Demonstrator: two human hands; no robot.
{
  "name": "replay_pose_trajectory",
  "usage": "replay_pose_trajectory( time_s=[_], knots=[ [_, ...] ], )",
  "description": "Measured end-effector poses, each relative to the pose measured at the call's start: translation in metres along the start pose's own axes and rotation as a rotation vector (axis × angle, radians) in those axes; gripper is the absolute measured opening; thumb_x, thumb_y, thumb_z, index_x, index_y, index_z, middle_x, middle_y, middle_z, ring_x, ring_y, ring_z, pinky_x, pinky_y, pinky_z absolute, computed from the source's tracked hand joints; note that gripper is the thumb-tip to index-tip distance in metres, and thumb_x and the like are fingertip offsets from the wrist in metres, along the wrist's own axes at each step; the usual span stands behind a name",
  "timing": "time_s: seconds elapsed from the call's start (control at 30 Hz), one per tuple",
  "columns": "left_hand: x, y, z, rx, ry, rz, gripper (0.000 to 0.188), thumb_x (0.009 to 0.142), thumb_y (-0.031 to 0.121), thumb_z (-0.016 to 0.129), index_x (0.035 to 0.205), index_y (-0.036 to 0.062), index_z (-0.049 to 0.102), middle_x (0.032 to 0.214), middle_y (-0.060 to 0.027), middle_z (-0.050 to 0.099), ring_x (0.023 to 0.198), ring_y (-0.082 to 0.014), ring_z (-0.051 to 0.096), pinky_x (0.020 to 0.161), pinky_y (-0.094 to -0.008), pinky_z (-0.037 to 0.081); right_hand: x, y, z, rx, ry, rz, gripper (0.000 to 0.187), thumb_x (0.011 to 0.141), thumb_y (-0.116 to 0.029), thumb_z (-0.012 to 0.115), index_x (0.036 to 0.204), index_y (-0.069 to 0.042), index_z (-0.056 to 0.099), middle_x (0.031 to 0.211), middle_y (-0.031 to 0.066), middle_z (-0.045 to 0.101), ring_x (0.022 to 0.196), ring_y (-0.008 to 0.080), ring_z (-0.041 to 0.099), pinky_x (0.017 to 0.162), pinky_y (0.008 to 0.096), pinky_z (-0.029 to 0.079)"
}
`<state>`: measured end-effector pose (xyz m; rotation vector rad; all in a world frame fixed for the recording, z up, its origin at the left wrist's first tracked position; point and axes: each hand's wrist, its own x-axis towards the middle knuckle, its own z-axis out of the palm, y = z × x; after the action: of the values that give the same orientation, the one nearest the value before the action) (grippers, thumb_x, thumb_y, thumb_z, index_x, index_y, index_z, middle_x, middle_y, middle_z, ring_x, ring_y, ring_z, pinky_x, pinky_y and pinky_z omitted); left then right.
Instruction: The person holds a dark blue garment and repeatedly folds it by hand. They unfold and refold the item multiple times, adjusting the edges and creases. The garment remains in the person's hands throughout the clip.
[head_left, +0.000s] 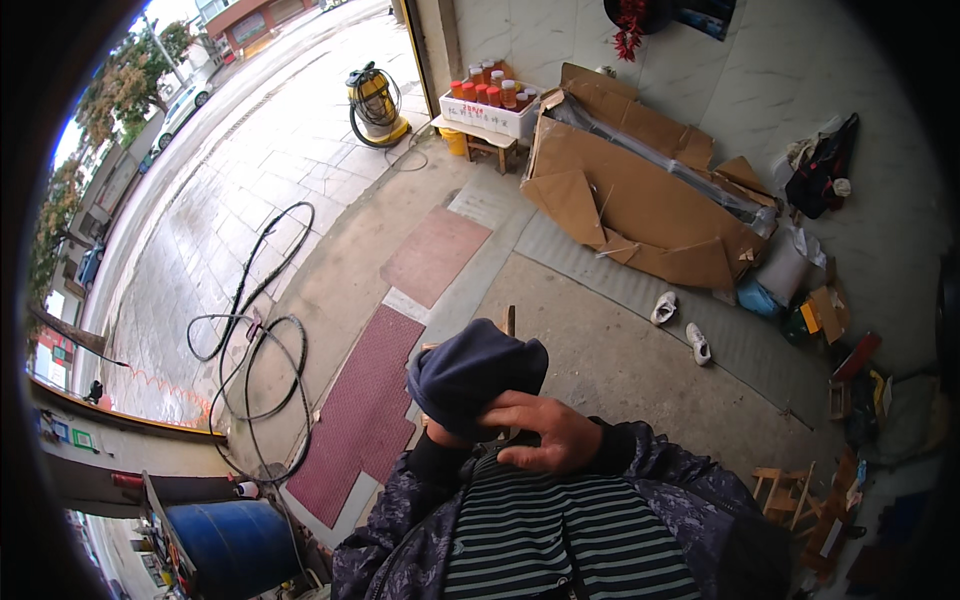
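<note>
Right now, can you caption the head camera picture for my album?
Right hand touching a dark blue cloth covering most of the left hand.

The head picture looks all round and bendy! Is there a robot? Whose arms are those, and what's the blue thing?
No robot here, just a person with two bare hands. They wear a camera on their head, looking down, so you see almost what they see. Its very wide fisheye lens makes straight edges bend.

The arms are the person's own. The right hand has its fingers against a dark blue cloth. The left hand is mostly hidden by that cloth, so I can't tell how it grips.

On the floor lie a dark red mat and white shoes. A big cardboard box is by the wall.
</note>
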<state>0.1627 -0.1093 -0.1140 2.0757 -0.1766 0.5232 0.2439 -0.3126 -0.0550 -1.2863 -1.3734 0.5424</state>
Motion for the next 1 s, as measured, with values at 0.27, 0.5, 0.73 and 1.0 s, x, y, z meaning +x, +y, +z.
replay_pose_trajectory(
  time_s=[0.27, 0.5, 0.73, 1.0],
  knots=[
    [0.000, 0.038, -0.017, -0.268, 0.018, -0.123, 0.051, 0.101, 0.018, 0.074, 0.146, 0.0022, 0.058, 0.133, -0.0128, 0.065, 0.119, -0.0235, 0.062, 0.106, -0.0353, 0.050, -0.031, 0.080, -0.017, 0.188, 0.453, 0.720, 0.033, 0.111, -0.027, 0.057, 0.120, 0.003, 0.069, 0.109, 0.0091, 0.073, 0.101, 0.0152, 0.066, 0.092, 0.0335, 0.054],
    [0.021, 0.079, -0.029, -0.199, -0.187, -0.085, 0.067, 0.099, 0.018, 0.075, 0.157, 0.0024, 0.046, 0.145, -0.0194, 0.061, 0.133, -0.0303, 0.061, 0.115, -0.0398, 0.049, -0.059, 0.126, -0.004, 0.177, 0.132, 0.588, 0.040, 0.112, -0.027, 0.053, 0.142, -0.001, 0.060, 0.138, 0.0143, 0.067, 0.127, 0.0214, 0.062, 0.110, 0.0354, 0.048],
    [0.034, 0.065, -0.031, 0.036, -0.363, 0.181, 0.067, 0.104, 0.020, 0.068, 0.164, 0.0119, 0.039, 0.161, -0.0201, 0.047, 0.147, -0.0316, 0.050, 0.122, -0.0421, 0.043, -0.070, 0.120, -0.029, -0.315, 0.078, 0.394, 0.043, 0.110, -0.027, 0.056, 0.146, -0.003, 0.057, 0.145, 0.0163, 0.063, 0.135, 0.0255, 0.059, 0.115, 0.0385, 0.046],
    [0.021, 0.040, -0.018, -0.836, -0.292, -0.418, 0.068, 0.107, 0.024, 0.066, 0.165, 0.0078, 0.035, 0.164, -0.0199, 0.043, 0.149, -0.0307, 0.048, 0.123, -0.0459, 0.043, -0.048, 0.127, -0.044, -0.169, 0.195, 0.320, 0.051, 0.105, -0.025, 0.061, 0.152, -0.005, 0.051, 0.150, 0.0193, 0.058, 0.141, 0.0324, 0.055, 0.120, 0.0416, 0.042]
  ],
)
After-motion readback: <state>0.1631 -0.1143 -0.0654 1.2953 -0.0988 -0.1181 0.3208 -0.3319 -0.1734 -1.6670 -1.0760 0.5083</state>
